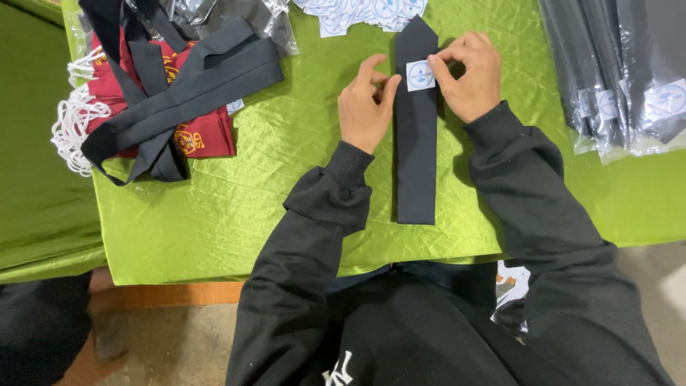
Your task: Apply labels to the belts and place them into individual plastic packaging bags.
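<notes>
A folded black necktie (416, 143) lies lengthwise on the green cloth (286, 193), its pointed end away from me. A small white square label (421, 75) with a blue round mark sits on the tie near that point. My left hand (366, 106) pinches the label's left edge with thumb and forefinger. My right hand (467, 73) holds its right edge with its fingertips. Both sleeves are black.
Loose black ties (187, 93) lie over red cloth pieces (204, 136) and white cords (71, 125) at the left. More white labels (357, 13) are heaped at the top. Bagged ties with labels (622, 78) are stacked at the right. The table's front edge runs below the tie.
</notes>
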